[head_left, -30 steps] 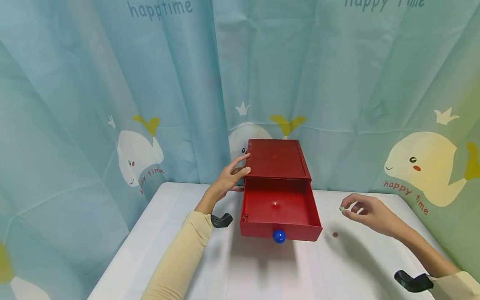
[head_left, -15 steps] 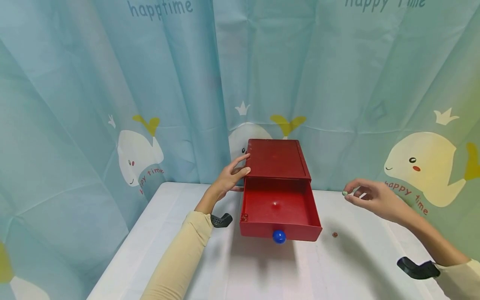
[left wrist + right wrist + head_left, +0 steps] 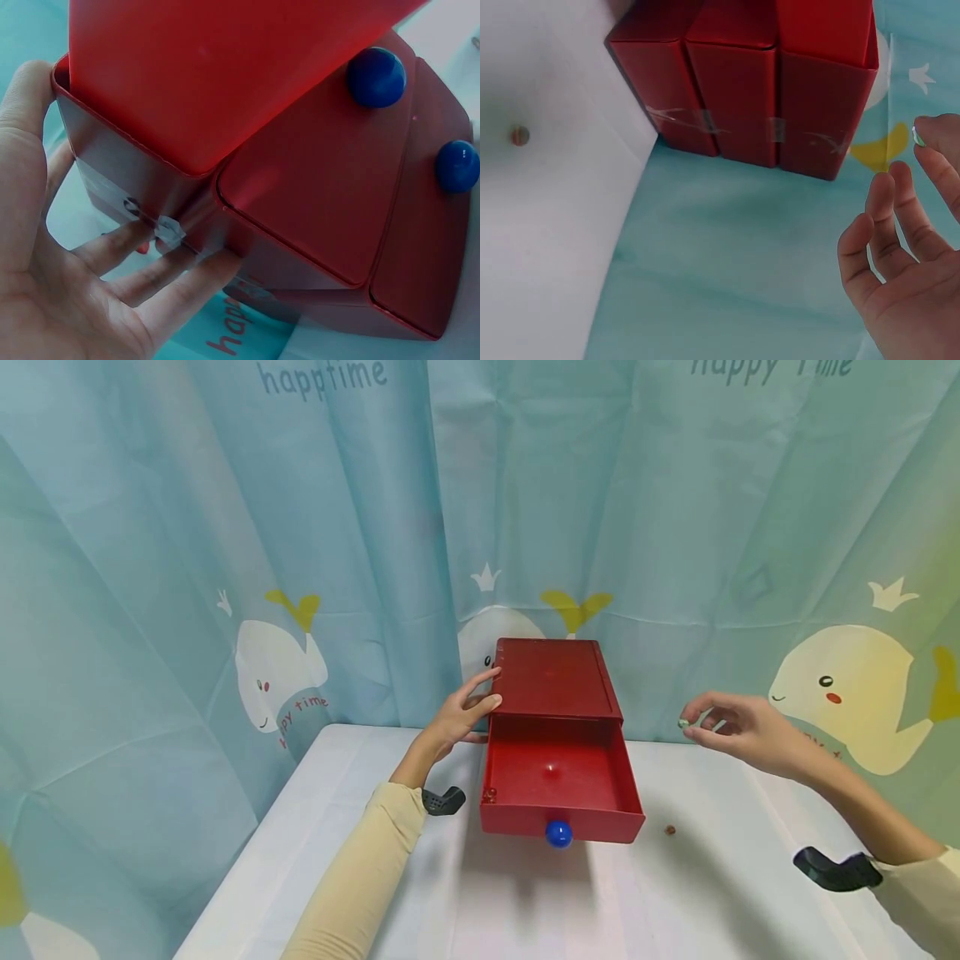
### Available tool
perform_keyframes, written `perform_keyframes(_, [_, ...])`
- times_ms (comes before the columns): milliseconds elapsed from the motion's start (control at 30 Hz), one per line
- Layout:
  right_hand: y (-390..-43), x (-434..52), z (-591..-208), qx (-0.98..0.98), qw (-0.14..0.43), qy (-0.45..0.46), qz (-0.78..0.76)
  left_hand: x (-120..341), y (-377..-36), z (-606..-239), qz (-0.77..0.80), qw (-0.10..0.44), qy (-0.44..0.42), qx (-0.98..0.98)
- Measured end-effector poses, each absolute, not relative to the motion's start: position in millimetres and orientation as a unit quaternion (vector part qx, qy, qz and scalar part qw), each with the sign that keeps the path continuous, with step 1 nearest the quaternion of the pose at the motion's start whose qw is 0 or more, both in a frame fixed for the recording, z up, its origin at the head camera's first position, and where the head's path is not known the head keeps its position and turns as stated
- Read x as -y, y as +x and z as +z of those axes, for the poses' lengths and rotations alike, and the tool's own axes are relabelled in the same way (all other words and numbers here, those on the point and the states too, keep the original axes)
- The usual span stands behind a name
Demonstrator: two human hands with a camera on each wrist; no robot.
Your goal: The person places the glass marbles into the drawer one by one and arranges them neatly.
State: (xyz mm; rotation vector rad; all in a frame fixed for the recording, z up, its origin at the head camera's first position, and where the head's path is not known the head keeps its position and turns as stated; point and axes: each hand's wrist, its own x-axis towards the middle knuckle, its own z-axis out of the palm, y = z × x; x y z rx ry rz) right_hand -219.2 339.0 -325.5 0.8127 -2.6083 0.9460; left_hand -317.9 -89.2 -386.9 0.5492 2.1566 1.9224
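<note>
A red drawer cabinet (image 3: pixel 551 677) with blue round knobs stands on the table, its top drawer (image 3: pixel 600 777) pulled out. My left hand (image 3: pixel 453 718) rests against the cabinet's left side; in the left wrist view its fingers (image 3: pixel 180 292) spread along the wall, the thumb at the upper edge. Small reddish marbles (image 3: pixel 490 795) lie in the drawer's front left corner. Right of the cabinet, my raised right hand (image 3: pixel 750 735) pinches a small green-and-white marble (image 3: pixel 683 723) between thumb and index finger. Below it, a brownish marble (image 3: pixel 670 830) lies on the table.
The white table (image 3: pixel 405 893) reaches back to a blue-green curtain (image 3: pixel 360 568) printed with whales. Two closed lower drawers with blue knobs (image 3: pixel 376 77) show in the left wrist view. The open drawer's blue knob (image 3: pixel 558 834) juts out over the table's front part.
My right hand has risen from low over the table with the pinched marble, lately drifting slightly left. The left hand, cabinet and drawer stay put.
</note>
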Motion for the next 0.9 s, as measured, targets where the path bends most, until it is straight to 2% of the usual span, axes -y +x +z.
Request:
perform_keyframes(367, [-224.3, -324.0, -310.7, 0.891, 0.117, 0.298, 0.323, 88.9, -319.1, -388.9, 0.65, 0.098, 0.184, -0.731])
perform_keyframes(600, [-231.9, -308.5, -296.5, 0.876, 0.103, 0.34, 0.326, 88.8, -318.0, -388.6, 0.645, 0.096, 0.188, -0.734])
perform_keyframes(900, [-244.5, -280.8, -273.3, 0.87, 0.065, 0.367, 0.322, 88.9, -318.1, -388.6, 0.648, 0.097, 0.179, -0.734])
